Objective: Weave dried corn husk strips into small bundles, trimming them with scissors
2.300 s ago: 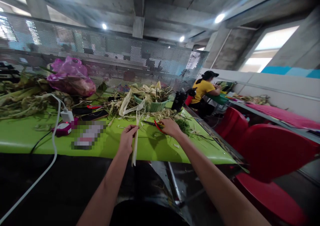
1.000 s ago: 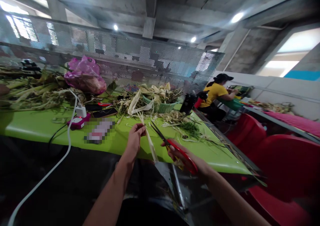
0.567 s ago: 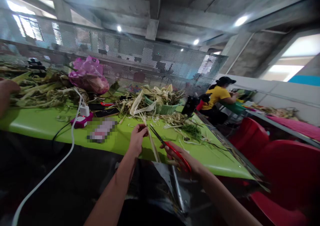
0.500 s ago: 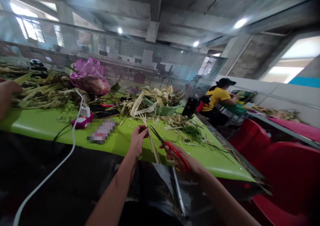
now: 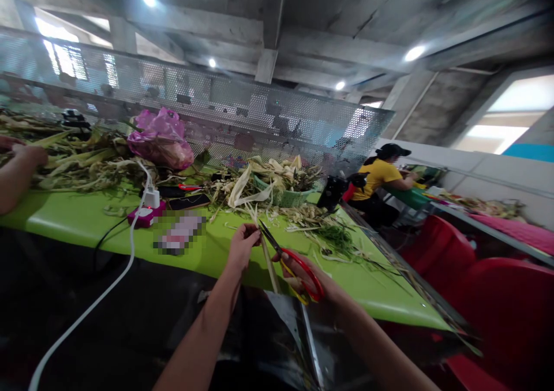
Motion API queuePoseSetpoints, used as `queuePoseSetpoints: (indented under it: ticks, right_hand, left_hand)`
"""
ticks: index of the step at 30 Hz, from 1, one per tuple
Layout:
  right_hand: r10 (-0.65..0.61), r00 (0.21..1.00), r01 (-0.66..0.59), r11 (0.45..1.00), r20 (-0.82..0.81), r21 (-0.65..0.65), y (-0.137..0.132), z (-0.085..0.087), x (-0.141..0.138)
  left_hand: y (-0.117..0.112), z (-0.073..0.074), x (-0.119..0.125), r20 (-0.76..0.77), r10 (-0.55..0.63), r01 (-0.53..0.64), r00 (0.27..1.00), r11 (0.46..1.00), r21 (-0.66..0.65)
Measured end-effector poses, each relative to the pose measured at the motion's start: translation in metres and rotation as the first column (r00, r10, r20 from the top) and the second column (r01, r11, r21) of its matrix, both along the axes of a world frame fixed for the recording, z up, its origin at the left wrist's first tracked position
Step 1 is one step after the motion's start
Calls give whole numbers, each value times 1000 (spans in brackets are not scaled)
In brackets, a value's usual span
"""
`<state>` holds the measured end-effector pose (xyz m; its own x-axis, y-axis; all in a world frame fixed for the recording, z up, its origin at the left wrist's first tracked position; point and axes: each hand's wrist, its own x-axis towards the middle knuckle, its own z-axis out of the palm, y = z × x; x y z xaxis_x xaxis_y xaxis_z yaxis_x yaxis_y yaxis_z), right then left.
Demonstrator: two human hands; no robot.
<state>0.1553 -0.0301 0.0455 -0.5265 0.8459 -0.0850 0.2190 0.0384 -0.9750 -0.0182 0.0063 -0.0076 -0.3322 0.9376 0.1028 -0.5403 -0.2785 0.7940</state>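
My left hand (image 5: 243, 246) is closed, pinching a pale strip of dried husk (image 5: 269, 264) whose long end hangs down past the table's front edge. In my right hand (image 5: 318, 284) is a pair of scissors (image 5: 308, 270) with red and yellow handles. The dark blades point up and left, with their tips close beside the strip near my left fingertips. Whether the blades touch the strip I cannot tell. Beyond my hands stands a green basket (image 5: 288, 196) heaped with dried husks (image 5: 277, 174), some spilling onto the table in front.
On the green table (image 5: 78, 209) lie a purple power strip (image 5: 147, 213), a dark phone (image 5: 189, 201) and a pink plastic bag (image 5: 160, 137). Another person's hand (image 5: 26, 160) is at the husk pile on the left. Red chairs (image 5: 497, 293) stand right; a co-worker (image 5: 378, 177) sits beyond.
The scissors have turned slightly in my right hand, so the yellow handle shows more. The other person's hand on the left reaches further into view. The whole view has shifted a little.
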Motion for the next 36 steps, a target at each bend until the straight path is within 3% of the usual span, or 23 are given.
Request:
queuePoseSetpoints:
  ticks: [4,9,13,15,17,19,21,24,26,28,31,33,36]
  right_hand:
    - [13,999,-16,997,-45,-73,5,-7,-1]
    - [-33,999,32,998,-8,-48,4,-8,-1]
    - [-109,992,106,993,66,52,13,-3,3]
    - [-178,970,148,973,163,180,26,0,8]
    - [-282,903,137,904,323,404,45,4,15]
    - [-423,755,29,785,501,619,65,7,22]
    - [-498,628,-75,726,598,684,81,8,28]
    - [-526,566,-113,713,635,692,89,8,32]
    - [-543,584,-106,686,604,720,82,11,30]
    - [-497,689,-70,679,528,731,71,14,24]
    - [-232,876,-71,805,423,588,53,19,12]
    - [-183,908,-68,823,377,564,46,21,6]
    - [-269,907,-2,765,324,644,44,26,7]
  left_hand:
    - [1,0,0,-3,-2,2,1000,1000,0]
    - [1,0,0,6,1,-1,1000,1000,-7]
    - [-1,1,0,20,-3,3,1000,1000,-5]
    - [-2,2,0,27,-3,3,1000,1000,-2]
    - [-3,3,1,38,5,-4,999,1000,-5]
    - [-4,3,1,53,12,-12,998,1000,-9]
    - [-4,4,1,67,16,-15,998,1000,-11]
    - [-3,5,0,88,25,-23,996,999,-22]
    - [-3,4,-1,103,37,-33,994,999,-37]
    - [-3,4,-1,116,40,-35,992,998,-45]
    - [-5,3,1,149,33,-29,988,999,-29]
    - [-7,4,1,169,5,-3,986,1000,-10]
    - [-14,7,-6,154,-35,34,988,999,8]
